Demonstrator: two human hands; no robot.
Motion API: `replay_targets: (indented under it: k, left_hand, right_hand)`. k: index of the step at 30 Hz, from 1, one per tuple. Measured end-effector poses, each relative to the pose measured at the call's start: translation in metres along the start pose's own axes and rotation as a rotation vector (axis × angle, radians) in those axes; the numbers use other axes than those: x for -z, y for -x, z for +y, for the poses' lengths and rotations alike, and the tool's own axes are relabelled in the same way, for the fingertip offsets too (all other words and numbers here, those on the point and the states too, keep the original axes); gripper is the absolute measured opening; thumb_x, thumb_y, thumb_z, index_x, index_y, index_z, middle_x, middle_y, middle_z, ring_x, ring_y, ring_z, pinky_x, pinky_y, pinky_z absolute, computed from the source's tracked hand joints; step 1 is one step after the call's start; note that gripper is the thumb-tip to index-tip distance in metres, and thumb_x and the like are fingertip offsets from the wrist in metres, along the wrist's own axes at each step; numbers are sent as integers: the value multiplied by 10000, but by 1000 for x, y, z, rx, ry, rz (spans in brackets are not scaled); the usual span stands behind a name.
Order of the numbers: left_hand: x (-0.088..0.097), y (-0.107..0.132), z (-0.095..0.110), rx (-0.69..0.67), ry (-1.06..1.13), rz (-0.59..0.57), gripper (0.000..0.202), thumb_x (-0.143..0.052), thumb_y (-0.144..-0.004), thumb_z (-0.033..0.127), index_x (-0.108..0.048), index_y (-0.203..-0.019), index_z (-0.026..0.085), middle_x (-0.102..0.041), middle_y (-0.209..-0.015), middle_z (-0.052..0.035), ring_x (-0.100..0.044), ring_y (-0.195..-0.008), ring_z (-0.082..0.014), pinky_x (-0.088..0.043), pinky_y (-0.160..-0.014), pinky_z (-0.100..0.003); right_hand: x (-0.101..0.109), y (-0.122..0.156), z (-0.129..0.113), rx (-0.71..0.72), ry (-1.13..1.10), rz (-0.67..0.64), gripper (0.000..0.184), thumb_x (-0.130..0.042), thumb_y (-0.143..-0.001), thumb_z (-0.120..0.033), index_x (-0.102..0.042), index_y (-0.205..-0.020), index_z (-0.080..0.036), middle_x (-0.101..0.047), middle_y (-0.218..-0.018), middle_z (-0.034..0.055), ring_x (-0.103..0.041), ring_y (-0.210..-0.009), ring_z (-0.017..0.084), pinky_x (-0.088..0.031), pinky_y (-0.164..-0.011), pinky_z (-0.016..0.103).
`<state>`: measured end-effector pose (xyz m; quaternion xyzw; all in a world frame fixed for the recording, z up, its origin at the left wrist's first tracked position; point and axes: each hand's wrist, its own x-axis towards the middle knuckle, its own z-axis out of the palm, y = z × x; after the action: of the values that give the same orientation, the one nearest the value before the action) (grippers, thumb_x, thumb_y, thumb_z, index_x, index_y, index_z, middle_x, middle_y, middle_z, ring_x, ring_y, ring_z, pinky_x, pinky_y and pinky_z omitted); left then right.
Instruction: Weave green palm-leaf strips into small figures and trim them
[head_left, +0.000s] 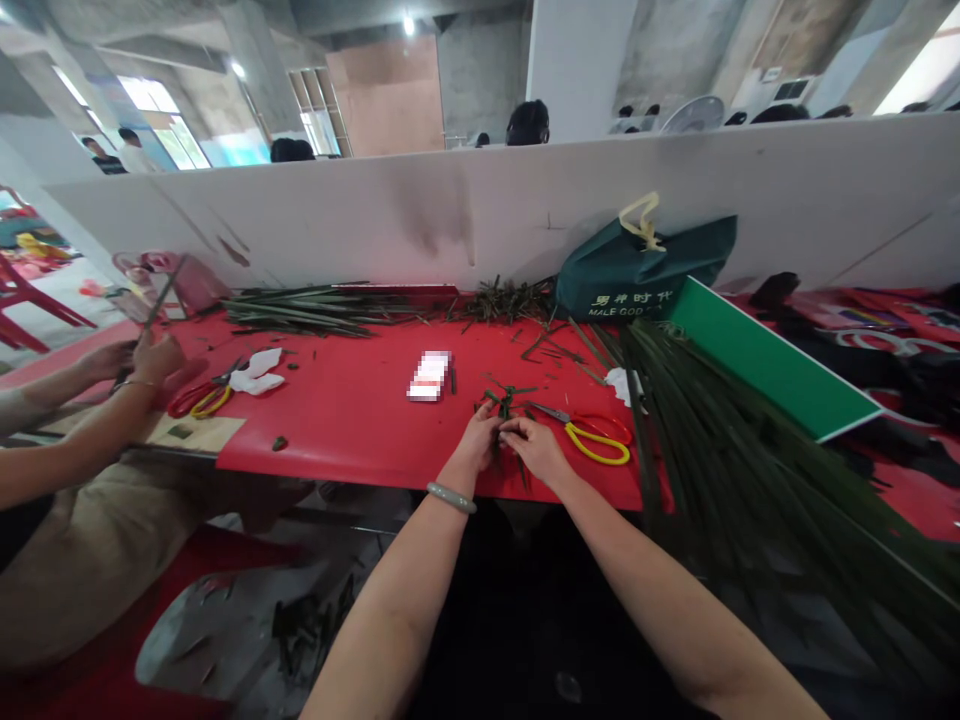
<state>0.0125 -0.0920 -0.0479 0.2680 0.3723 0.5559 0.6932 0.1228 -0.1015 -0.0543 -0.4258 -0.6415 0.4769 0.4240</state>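
Close together at the front of the red table, my left hand (480, 438) and my right hand (532, 445) both pinch a small piece woven from green leaf strips (507, 402). Loose strip ends stick out from it above and below my fingers. My fingers partly hide the middle of the piece. Just right of my right hand lie scissors (600, 440) with red and yellow handles, blades pointing toward the piece. Past my left hand a pale, blurred rectangular item (429, 377) rests on the table.
Long green leaves (720, 450) spread over the right side beside a green board (780, 370). A dark green bag (637, 265) stands against the white partition (337, 220). Cut strips (315, 308) lie along the back. At left, a co-worker's hands (142, 360) work near other scissors (202, 395).
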Motion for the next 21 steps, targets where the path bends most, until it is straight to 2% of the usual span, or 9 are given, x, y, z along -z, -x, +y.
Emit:
replay_targets:
  k: [3, 6, 11, 15, 21]
  left_hand:
    - [0, -1, -1, 5, 5, -26, 404, -543, -532, 72, -469, -913, 184, -444, -467, 82, -368, -326, -49, -242, -345, -163]
    - [-2, -2, -1, -5, 9, -39, 382, -535, -518, 34, -485, -869, 177, -471, -490, 70, -423, -373, -55, -312, -386, -164]
    - [-5, -1, 0, -1, -1, -40, 348, -552, -533, 10, -525, -851, 147, -576, -613, 3, -546, -511, -94, -435, -543, -223]
    - [-2, 1, -1, 7, -17, -28, 322, -566, -569, 30, -534, -870, 141, -577, -595, -3, -567, -507, -112, -452, -564, -253]
    - [2, 0, -4, -15, -46, -26, 341, -567, -590, 42, -529, -917, 132, -586, -586, -7, -588, -532, -135, -465, -588, -276]
  right_hand:
    - [2, 0, -5, 19, 19, -25, 154, -488, -701, -262, -580, -795, -182, -639, -703, 7, -619, -632, 143, -497, -624, 279]
    - [10, -3, -12, 42, 70, -26, 168, -474, -719, -266, -581, -815, -179, -643, -702, 10, -614, -601, 138, -495, -600, 270]
    - [30, -15, -25, 77, 241, 51, 160, -468, -749, -268, -582, -833, -194, -637, -689, 10, -600, -583, 137, -471, -604, 261]
    - [40, -26, -34, 89, 415, 100, 164, -449, -770, -266, -582, -849, -210, -640, -710, 6, -584, -545, 130, -437, -571, 246]
    - [45, -37, -50, 111, 683, 129, 142, -505, -749, -312, -606, -814, -236, -648, -775, 18, -574, -711, 171, -387, -640, 260]
